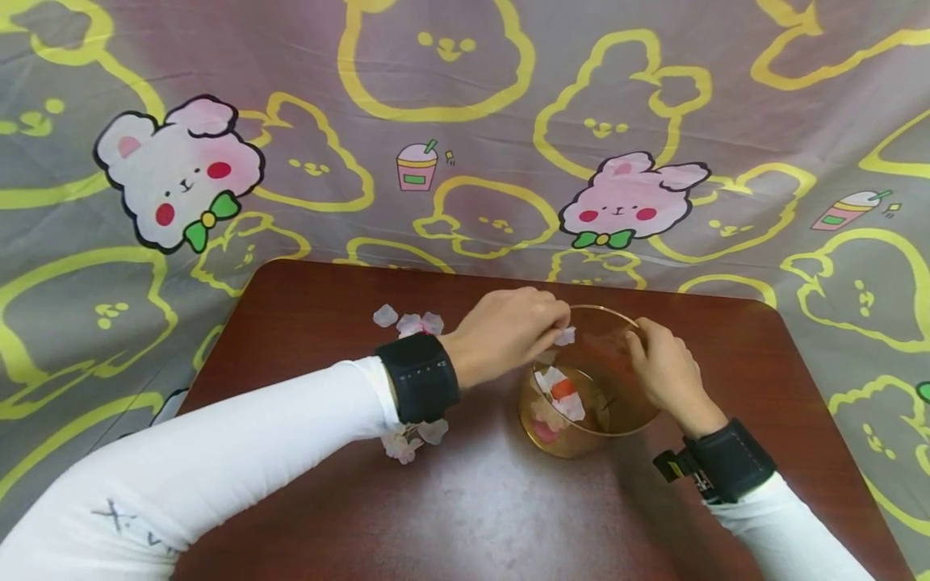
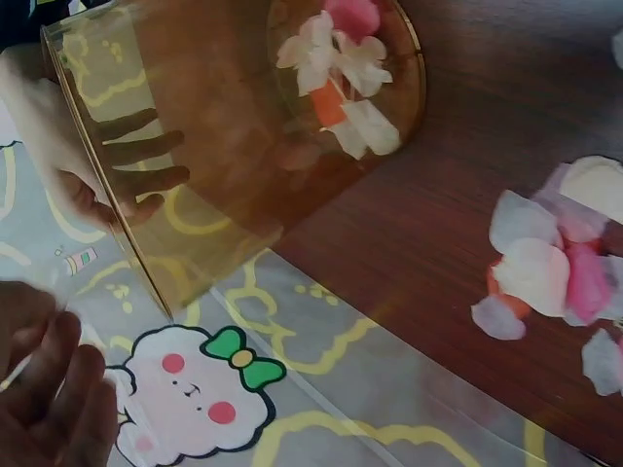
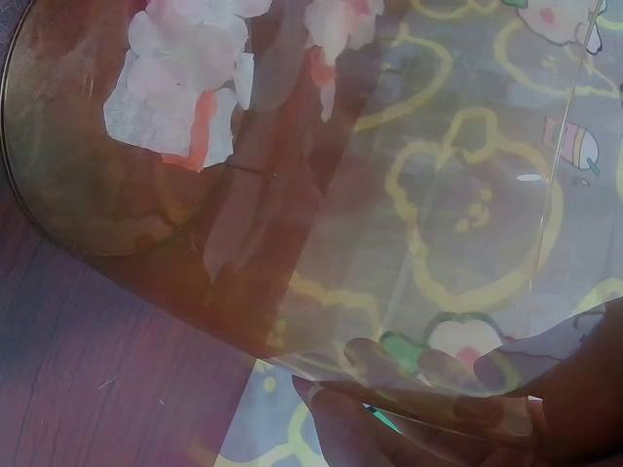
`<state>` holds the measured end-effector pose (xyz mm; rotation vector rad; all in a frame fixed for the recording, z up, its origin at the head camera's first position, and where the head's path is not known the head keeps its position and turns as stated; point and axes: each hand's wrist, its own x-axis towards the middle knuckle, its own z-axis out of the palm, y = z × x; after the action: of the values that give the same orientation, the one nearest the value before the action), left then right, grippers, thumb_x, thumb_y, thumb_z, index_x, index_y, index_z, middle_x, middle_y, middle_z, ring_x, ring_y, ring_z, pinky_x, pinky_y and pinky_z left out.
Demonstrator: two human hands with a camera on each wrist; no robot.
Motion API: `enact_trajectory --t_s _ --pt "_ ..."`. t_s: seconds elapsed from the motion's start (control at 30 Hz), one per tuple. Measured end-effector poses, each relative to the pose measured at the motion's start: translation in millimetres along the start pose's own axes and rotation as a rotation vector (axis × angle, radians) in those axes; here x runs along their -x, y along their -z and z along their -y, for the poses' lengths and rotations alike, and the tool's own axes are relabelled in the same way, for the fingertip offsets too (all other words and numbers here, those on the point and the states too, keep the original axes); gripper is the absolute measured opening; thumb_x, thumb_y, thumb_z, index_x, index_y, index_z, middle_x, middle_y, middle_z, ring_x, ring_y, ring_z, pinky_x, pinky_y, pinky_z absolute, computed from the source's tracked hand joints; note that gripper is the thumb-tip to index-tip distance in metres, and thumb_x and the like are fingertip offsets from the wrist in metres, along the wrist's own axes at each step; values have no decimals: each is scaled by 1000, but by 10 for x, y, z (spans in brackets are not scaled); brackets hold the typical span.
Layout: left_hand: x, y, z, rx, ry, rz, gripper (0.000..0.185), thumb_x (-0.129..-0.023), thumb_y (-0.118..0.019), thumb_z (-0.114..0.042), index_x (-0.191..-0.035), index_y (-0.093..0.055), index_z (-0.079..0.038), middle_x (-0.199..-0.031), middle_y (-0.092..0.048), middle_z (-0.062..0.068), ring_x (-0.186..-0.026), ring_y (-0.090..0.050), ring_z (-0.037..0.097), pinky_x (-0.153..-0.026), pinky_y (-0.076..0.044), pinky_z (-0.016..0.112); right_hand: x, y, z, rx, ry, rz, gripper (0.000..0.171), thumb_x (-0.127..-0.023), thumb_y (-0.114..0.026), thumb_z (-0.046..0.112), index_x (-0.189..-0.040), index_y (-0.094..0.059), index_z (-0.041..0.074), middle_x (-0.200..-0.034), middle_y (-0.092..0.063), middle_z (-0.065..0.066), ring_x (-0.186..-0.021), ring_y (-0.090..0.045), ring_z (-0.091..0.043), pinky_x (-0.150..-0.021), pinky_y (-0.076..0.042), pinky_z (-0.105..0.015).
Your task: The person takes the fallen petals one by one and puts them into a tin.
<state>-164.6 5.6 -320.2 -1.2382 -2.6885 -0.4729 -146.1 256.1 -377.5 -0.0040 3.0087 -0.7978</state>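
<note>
The job looks about half done. The see-through cup (image 1: 592,387) sits tilted on the table (image 1: 479,500), near the middle, with roughly 5 petals inside (image 1: 559,397). The right hand (image 1: 668,367) grips its rim. The left hand (image 1: 508,331) pinches 1 petal (image 1: 565,336) over the opening. 2 small heaps are left: 3 petals far left (image 1: 410,323), a few more near the left sleeve (image 1: 414,440).
</note>
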Motion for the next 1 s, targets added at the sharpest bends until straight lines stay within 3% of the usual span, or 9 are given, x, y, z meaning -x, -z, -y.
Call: enact_trajectory --t_s 0.23,0.43,0.6,0.8,1.0 --pt "-189 -133 -136 4 -49 218 9 -98 -66 -26 -98 -72 -19 -86 -68 -6 -82 -58 10 -72 -49 23 -3 -3 4 -6 -7 -6 26 -108 -44 24 -103 -61 6 -77 -63 -9 -59 -54 -19 -52 -36 -33" --pt "-220 -240 -187 61 -67 329 6 -96 -68 -19 -92 -71 -18 -76 -59 -8 -75 -54 8 -65 -41 21 -1 -7 7 -5 -3 -11 25 -108 -44 24 -101 -60 6 -76 -63 -9 -57 -53 -19 -51 -35 -33" --pt "-216 -292 -205 90 -79 401 6 -95 -67 -15 -97 -73 -17 -77 -61 -7 -73 -56 9 -66 -44 20 4 -7 9 -11 11 -16 24 -108 -44 23 -99 -59 6 -75 -63 -9 -56 -53 -19 -50 -35 -33" --pt "-219 -274 -202 56 -77 411 8 -95 -70 -22 -100 -71 -17 -87 -68 -7 -78 -59 8 -71 -49 24 15 1 5 -24 21 0 25 -108 -43 22 -102 -60 6 -76 -64 -10 -54 -52 -20 -47 -36 -33" --pt "-239 -165 -148 40 -63 314 11 -98 -66 -28 -99 -71 -18 -87 -67 -6 -81 -58 8 -71 -48 24 14 -6 6 -17 9 -2 27 -109 -42 24 -99 -59 6 -73 -62 -9 -53 -49 -20 -48 -34 -33"
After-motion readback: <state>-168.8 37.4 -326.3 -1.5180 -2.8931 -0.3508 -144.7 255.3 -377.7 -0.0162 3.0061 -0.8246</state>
